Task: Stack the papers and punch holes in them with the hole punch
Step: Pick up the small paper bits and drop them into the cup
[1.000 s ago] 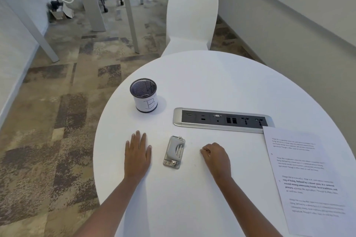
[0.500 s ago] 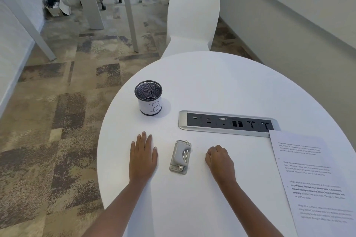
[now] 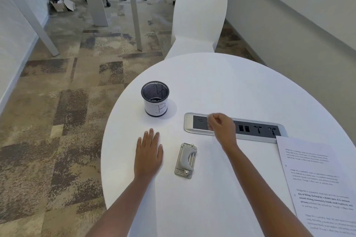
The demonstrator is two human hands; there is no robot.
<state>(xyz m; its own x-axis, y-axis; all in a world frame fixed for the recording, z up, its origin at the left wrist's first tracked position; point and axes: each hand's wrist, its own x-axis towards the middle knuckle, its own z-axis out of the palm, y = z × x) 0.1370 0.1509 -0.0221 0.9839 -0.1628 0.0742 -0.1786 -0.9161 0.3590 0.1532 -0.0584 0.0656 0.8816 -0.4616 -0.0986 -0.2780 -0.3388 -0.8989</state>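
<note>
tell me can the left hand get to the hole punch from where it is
Probably yes: the left hand lies flat on the table just beside the hole punch, with bare tabletop between them.

Hole punch (image 3: 185,160) between hands; papers (image 3: 317,183) rightward (table's (image 3: 221,86) edge).

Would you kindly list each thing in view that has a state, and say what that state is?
left hand: flat on the table, fingers spread, holding nothing
right hand: raised over the power strip, loosely curled, empty
hole punch: lying on the table between the hands, untouched
papers: flat at the right edge, not yet punched
mesh cup: upright
power strip: nothing plugged in
</note>
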